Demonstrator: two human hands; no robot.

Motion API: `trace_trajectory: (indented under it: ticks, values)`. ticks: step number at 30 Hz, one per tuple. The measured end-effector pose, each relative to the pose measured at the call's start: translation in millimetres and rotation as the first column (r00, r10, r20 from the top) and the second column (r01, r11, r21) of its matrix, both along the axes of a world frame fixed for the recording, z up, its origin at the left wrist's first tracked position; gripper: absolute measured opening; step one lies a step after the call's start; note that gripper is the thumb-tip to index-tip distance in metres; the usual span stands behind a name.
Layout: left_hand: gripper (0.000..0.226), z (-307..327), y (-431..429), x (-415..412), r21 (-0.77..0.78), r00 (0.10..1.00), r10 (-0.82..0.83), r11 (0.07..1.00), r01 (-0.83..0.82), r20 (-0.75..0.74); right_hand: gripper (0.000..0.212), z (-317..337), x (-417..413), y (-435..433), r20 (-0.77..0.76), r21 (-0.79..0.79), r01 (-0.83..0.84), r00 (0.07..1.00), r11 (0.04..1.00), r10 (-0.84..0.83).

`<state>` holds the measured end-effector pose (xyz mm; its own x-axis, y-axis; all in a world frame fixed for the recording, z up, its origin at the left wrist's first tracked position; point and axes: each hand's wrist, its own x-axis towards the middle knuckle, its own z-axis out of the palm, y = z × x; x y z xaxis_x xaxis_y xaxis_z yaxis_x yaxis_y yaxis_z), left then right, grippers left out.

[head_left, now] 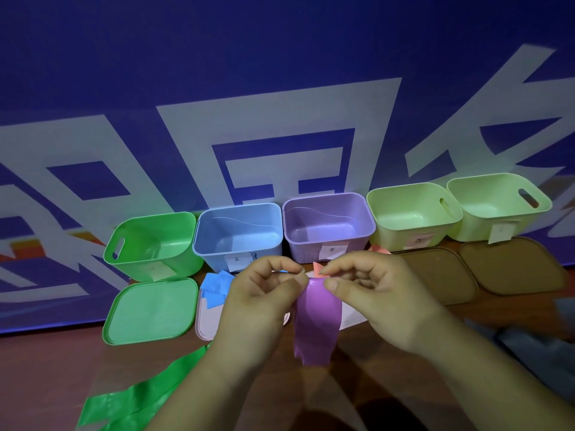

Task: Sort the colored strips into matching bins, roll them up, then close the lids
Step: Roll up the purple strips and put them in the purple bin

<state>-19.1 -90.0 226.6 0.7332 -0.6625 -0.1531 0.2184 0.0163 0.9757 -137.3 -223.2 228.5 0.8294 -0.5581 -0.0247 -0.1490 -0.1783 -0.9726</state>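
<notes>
A purple strip [315, 325] hangs down in front of me, pinched at its top edge by both hands. My left hand [261, 303] holds its left corner and my right hand [373, 303] its right corner. Beyond them stands a row of open bins: green bin [174, 265], blue bin [205, 244], purple bin [298, 244] and two pale green bins [385, 231], [466, 225]. Blue strips [214, 286] lie before the blue bin. A green strip [140, 396] trails across the table at lower left. A bit of orange-pink strip [317, 267] peeks out behind my fingers.
A green lid [149, 309] lies in front of the green bin, and a pale pink lid [207, 321] sits under the blue strips. Two brown lids [435, 275], [513, 265] rest before the pale green bins. A blue wall with white lettering [280, 119] rises behind the row.
</notes>
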Motion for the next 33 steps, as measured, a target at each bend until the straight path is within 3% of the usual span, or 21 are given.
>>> trace_trajectory:
  ticks: [10,15,20,28,33]
  values:
    - [0.006,1.1,0.5,0.0,-0.024,0.996,-0.072,0.997,0.073,0.042,0.019,10.9,-0.5,-1.6,0.027,0.227,-0.003,1.0,0.974,-0.003]
    - [0.008,-0.8,6.0,0.6,0.01,0.953,-0.133,0.991,0.135,0.272,0.019,8.4,0.9,-1.3,-0.038,0.315,0.082,0.997,0.945,-0.074]
    - [0.023,-7.8,15.5,4.9,0.164,0.789,-0.222,0.974,0.155,0.573,0.008,7.4,0.1,-3.1,-0.089,0.349,0.122,0.991,0.929,-0.096]
    - [0.03,-2.5,15.5,7.4,0.113,0.872,-0.202,0.979,0.169,0.446,0.009,4.4,0.2,-1.2,-0.092,0.411,0.11,0.993,0.905,-0.079]
    - [0.038,-2.5,14.2,9.9,0.159,0.876,-0.231,0.971,0.179,0.423,0.017,3.2,-0.6,1.8,-0.095,0.394,0.135,0.99,0.909,-0.106]
